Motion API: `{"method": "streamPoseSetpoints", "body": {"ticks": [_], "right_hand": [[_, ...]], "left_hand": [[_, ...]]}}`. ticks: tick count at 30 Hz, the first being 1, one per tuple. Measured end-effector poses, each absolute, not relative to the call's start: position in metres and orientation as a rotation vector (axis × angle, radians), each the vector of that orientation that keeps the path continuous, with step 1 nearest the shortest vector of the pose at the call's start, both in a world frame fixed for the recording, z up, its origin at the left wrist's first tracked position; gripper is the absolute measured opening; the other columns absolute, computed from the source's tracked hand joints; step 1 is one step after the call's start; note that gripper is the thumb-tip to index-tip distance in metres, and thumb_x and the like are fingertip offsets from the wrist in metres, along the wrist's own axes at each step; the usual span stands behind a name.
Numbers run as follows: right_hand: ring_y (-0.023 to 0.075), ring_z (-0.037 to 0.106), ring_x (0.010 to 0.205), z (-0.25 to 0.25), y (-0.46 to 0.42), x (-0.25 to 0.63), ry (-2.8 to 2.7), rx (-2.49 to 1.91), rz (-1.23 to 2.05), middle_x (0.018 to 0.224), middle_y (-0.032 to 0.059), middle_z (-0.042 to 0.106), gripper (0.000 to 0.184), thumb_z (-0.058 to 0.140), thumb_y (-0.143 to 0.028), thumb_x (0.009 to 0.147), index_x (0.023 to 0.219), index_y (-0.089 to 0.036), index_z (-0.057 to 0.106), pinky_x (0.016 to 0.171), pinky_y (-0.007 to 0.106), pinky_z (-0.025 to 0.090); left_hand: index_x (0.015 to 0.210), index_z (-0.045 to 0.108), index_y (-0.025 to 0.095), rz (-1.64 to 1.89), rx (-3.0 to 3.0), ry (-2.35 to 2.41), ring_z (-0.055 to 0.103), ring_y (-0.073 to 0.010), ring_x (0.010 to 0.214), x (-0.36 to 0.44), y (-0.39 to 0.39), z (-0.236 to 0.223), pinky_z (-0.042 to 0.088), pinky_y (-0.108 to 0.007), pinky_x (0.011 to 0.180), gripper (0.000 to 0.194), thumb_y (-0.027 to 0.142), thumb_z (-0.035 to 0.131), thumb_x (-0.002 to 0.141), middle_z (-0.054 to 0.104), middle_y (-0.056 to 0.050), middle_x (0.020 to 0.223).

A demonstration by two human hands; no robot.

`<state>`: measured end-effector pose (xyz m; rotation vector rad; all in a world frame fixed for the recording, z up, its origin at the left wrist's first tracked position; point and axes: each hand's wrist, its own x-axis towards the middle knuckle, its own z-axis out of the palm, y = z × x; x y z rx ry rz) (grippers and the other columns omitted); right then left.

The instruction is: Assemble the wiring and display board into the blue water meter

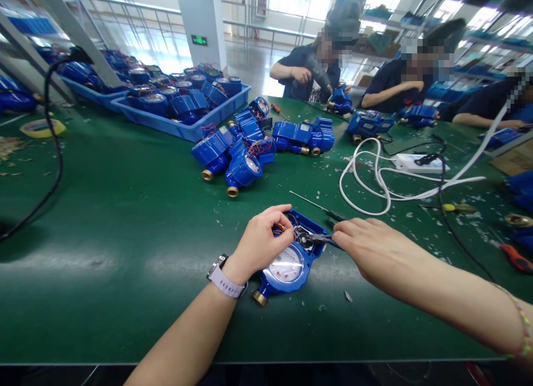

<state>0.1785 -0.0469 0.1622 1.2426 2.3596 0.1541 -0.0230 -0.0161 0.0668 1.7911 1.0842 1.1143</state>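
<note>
A blue water meter (287,266) with a round clear dial and a brass end lies in front of me, its box-shaped compartment uncovered at the far side. My left hand (266,239), wearing a wristwatch (225,277), reaches over the meter's left side. Its thumb and forefinger pinch thin coloured wires (280,228) at the compartment. From the right, my right hand (362,241) closes round a pair of pliers (318,238); the jaws point into the compartment among dark parts. Most of the pliers' handles are hidden by my fingers. A long thin screwdriver (333,214) lies just beyond.
Several blue meters (245,164) are grouped farther back, beside a blue tray (200,128) full of more. A white cable (385,194) loops near a power strip (420,163) at right. Yellow tape (43,128) lies left. Co-workers (316,69) sit across the green table (125,219).
</note>
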Motion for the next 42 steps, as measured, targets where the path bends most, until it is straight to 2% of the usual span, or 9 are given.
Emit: {"method": "streamPoseSetpoints", "body": {"ticks": [5, 11, 17, 25, 32, 37, 42], "right_hand": [[0.0312, 0.059, 0.102, 0.156, -0.048, 0.177, 2.495, 1.161, 0.332, 0.116, 0.0143, 0.063, 0.040, 0.042, 0.007, 0.077, 0.101, -0.014, 0.066, 0.083, 0.047, 0.043], [0.0295, 0.058, 0.090, 0.156, -0.047, 0.165, 2.486, 1.090, 0.448, 0.100, 0.0136, 0.064, 0.026, 0.045, 0.000, 0.083, 0.090, -0.015, 0.065, 0.083, 0.049, 0.040], [0.0293, 0.057, 0.083, 0.161, -0.047, 0.154, 2.343, 1.043, 0.511, 0.092, 0.0123, 0.062, 0.022, 0.045, -0.003, 0.085, 0.090, -0.016, 0.063, 0.068, 0.041, 0.041], [0.0287, 0.059, 0.072, 0.161, -0.044, 0.141, 2.249, 0.983, 0.557, 0.083, 0.0138, 0.062, 0.025, 0.042, -0.004, 0.087, 0.089, -0.014, 0.065, 0.053, 0.037, 0.040], [0.0291, 0.066, 0.071, 0.169, -0.040, 0.131, 2.203, 1.087, 0.301, 0.083, 0.0153, 0.067, 0.022, 0.046, -0.005, 0.090, 0.092, -0.010, 0.067, 0.048, 0.033, 0.043], [0.0257, 0.069, 0.072, 0.162, -0.041, 0.140, 2.253, 1.210, 0.197, 0.084, 0.0155, 0.069, 0.018, 0.049, -0.014, 0.095, 0.093, -0.010, 0.067, 0.053, 0.029, 0.046], [0.0243, 0.070, 0.073, 0.156, -0.034, 0.148, 2.228, 1.369, 0.141, 0.084, 0.0141, 0.071, 0.027, 0.046, -0.028, 0.099, 0.094, -0.013, 0.067, 0.058, 0.029, 0.047]], "left_hand": [[0.065, 0.060, 0.019, 1.102, 1.787, 1.079, 0.060, -0.0230, 0.122, -0.023, -0.017, 0.068, 0.046, -0.038, 0.099, 0.013, 0.008, 0.057, 0.071, 0.071, -0.012, 0.114], [0.063, 0.057, 0.019, 1.086, 1.796, 1.082, 0.059, -0.0245, 0.123, -0.023, -0.017, 0.068, 0.045, -0.040, 0.100, 0.012, 0.009, 0.057, 0.070, 0.067, -0.014, 0.125], [0.064, 0.058, 0.019, 1.081, 1.803, 1.084, 0.059, -0.0251, 0.123, -0.022, -0.016, 0.067, 0.046, -0.040, 0.099, 0.011, 0.009, 0.057, 0.069, 0.067, -0.014, 0.124], [0.063, 0.059, 0.019, 1.082, 1.809, 1.089, 0.060, -0.0265, 0.121, -0.022, -0.016, 0.069, 0.049, -0.040, 0.097, 0.012, 0.008, 0.058, 0.067, 0.069, -0.014, 0.121], [0.063, 0.059, 0.019, 1.083, 1.819, 1.070, 0.060, -0.0255, 0.123, -0.023, -0.016, 0.070, 0.049, -0.038, 0.095, 0.012, 0.008, 0.058, 0.068, 0.072, -0.013, 0.115], [0.063, 0.058, 0.020, 1.083, 1.823, 1.075, 0.060, -0.0264, 0.123, -0.025, -0.014, 0.069, 0.049, -0.039, 0.096, 0.012, 0.009, 0.058, 0.068, 0.073, -0.013, 0.112], [0.064, 0.058, 0.020, 1.090, 1.816, 1.077, 0.059, -0.0261, 0.123, -0.026, -0.012, 0.067, 0.048, -0.039, 0.097, 0.011, 0.009, 0.058, 0.069, 0.073, -0.012, 0.111]]}}
